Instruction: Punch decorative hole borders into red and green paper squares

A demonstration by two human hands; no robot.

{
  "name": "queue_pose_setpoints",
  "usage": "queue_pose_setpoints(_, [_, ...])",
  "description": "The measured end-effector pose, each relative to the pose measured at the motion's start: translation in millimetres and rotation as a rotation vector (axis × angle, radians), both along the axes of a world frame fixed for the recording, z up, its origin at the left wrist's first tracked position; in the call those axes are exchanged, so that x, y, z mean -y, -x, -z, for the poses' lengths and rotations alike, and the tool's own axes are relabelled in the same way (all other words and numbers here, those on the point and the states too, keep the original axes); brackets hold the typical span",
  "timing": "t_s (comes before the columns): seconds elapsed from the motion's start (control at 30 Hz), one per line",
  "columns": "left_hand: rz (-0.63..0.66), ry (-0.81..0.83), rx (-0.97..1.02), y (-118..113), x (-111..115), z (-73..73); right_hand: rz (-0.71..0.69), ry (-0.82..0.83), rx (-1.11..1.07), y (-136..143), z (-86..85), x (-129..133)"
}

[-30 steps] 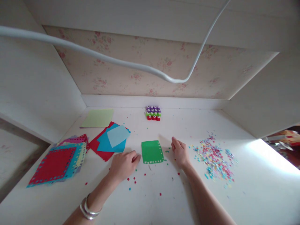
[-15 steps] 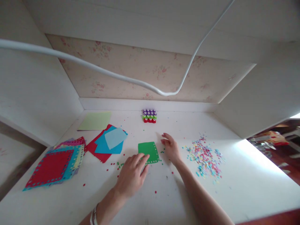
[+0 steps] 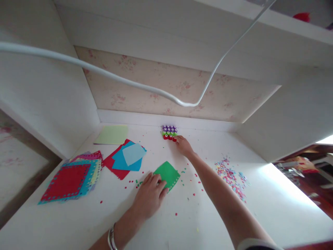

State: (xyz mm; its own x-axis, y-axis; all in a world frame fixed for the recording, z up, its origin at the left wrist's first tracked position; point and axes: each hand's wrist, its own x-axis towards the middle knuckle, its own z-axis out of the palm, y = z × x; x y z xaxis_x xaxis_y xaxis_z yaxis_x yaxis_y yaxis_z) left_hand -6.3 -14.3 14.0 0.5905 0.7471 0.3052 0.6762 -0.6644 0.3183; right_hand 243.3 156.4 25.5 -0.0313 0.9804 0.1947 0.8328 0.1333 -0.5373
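A green paper square [image 3: 168,173] with small holes along its lower right edge lies turned like a diamond on the white table. My left hand [image 3: 151,194] rests on its lower left corner, fingers bent and close together. Farther back, my right hand [image 3: 184,145] reaches the block of small purple, green and red punches [image 3: 169,132]. Its fingertips close on the rightmost red punch [image 3: 174,139] in the front row. That punch is partly covered by the fingers.
Punched colored sheets [image 3: 67,180] are stacked at the left. Red and blue papers [image 3: 130,163] lie beside a pale green sheet [image 3: 111,134]. Confetti [image 3: 230,177] is spread at the right. A white cable [image 3: 156,91] crosses the view above the table.
My right hand has moved away from beside the green square, back to the red punch, and its fingers have closed there. The green square has turned under my left hand.
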Motion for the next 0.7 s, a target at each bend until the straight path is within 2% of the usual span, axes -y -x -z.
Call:
queue_pose_setpoints(0.17, [-0.054,-0.006,0.049,7.0,-10.9,2.8,-0.008,0.051,0.01,-10.9,-4.3,22.4])
queue_pose_setpoints(0.27, [-0.08,0.038,0.085,9.7,-15.0,4.9,0.012,0.079,-0.05,-10.3,-0.6,54.3])
queue_pose_setpoints(0.37, [-0.065,0.056,0.139,12.7,-17.8,4.3,0.025,0.095,-0.167,-3.3,8.7,98.0])
queue_pose_setpoints(0.4, [-0.074,0.049,0.151,13.1,-17.8,3.0,0.021,0.086,-0.246,0.3,12.1,113.3])
queue_pose_setpoints(0.43, [-0.101,0.037,0.153,12.8,-17.2,1.1,0.031,0.056,-0.434,4.3,15.2,128.1])
queue_pose_setpoints(0.53, [-0.273,-0.016,0.086,6.7,-10.0,-6.5,0.018,0.044,-0.851,17.4,20.7,164.5])
queue_pose_setpoints(0.6, [-0.355,-0.043,0.005,-0.2,-2.9,-10.3,0.029,0.051,-0.983,24.8,21.1,179.8])
queue_pose_setpoints(0.7, [-0.379,-0.041,-0.065,-7.2,3.1,-9.3,0.037,0.059,-1.063,30.4,20.3,190.6])
